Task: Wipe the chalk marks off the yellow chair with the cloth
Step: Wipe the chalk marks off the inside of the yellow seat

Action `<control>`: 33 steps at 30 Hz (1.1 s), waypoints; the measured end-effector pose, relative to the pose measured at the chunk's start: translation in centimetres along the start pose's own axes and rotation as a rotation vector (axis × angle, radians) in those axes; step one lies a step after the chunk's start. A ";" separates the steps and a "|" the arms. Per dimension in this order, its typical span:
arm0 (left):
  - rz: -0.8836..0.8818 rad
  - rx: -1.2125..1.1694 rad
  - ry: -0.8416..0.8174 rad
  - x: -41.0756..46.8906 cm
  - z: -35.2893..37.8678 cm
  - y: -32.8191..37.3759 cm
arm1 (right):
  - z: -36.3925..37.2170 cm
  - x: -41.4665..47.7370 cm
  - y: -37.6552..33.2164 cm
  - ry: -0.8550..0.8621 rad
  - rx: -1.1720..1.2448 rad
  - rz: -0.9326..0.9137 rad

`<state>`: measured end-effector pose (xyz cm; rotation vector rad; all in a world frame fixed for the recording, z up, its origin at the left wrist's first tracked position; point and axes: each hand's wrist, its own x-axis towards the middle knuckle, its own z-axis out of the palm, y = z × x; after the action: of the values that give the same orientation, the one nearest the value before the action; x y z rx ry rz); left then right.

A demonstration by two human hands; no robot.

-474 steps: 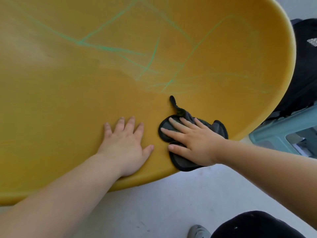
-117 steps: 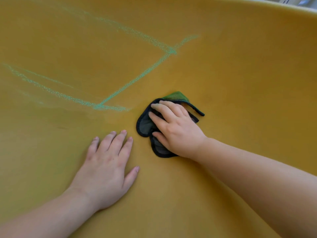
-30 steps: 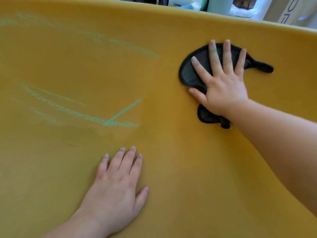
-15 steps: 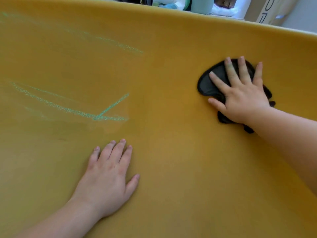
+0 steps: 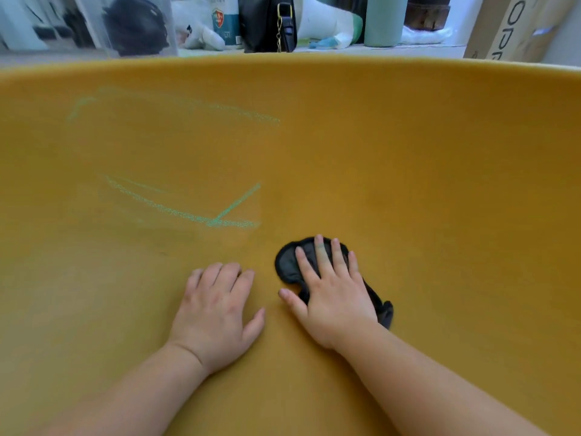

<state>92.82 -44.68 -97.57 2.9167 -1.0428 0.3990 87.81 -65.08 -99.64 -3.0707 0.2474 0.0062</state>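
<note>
The yellow chair fills most of the head view. Green chalk marks cross its left middle, and a fainter chalk line runs higher up. My right hand lies flat, fingers spread, pressing the dark cloth onto the chair just right of centre; most of the cloth is hidden under the palm. My left hand rests flat on the bare chair surface beside it, holding nothing. The cloth sits below and right of the chalk marks, apart from them.
Beyond the chair's far rim stand a black bag, a pale green cylinder, a cardboard box and a clear bin with a dark object inside.
My right hand has slid the cloth from the upper right of the chair down and left, close beside my left hand. The view has tilted up, showing the clutter behind the rim.
</note>
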 end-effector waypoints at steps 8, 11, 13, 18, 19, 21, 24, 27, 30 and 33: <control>-0.166 0.425 -0.370 -2.7 -8.1 -8.8 | -0.1 -1.5 -4.2 -0.132 0.020 -0.041; -0.210 0.598 -0.470 -4.3 -12.0 -11.7 | -0.1 -1.1 -7.3 -0.154 0.063 -0.077; -0.188 0.677 -0.500 -5.0 -14.4 -13.2 | 0.0 -0.7 -9.1 -0.161 0.074 -0.106; -0.065 0.828 -0.486 -4.5 -19.3 -16.6 | 0.2 0.5 -10.7 -0.130 0.088 -0.145; -0.045 0.857 -0.481 -4.1 -19.9 -17.2 | 0.3 0.9 -10.5 -0.103 0.091 -0.112; -0.034 0.926 -0.452 -3.5 -21.3 -18.7 | 0.3 2.1 -9.7 -0.045 0.091 0.018; -0.042 1.049 -0.363 -3.0 -23.4 -20.9 | 0.0 3.9 -9.1 0.014 0.083 0.185; -0.086 1.067 -0.317 -3.3 -24.4 -22.9 | -0.5 5.4 -10.3 0.014 0.136 0.280; -0.107 0.832 -0.272 -4.2 -24.2 -23.8 | -1.2 6.8 -14.5 0.037 0.267 0.260; -0.087 0.705 -0.322 -4.4 -23.0 -23.6 | -2.2 7.7 -22.9 0.045 0.423 0.000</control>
<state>98.96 -21.28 -74.79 3.7438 -0.9412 0.3576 99.04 -43.92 -96.10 -2.6520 0.2175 -0.1019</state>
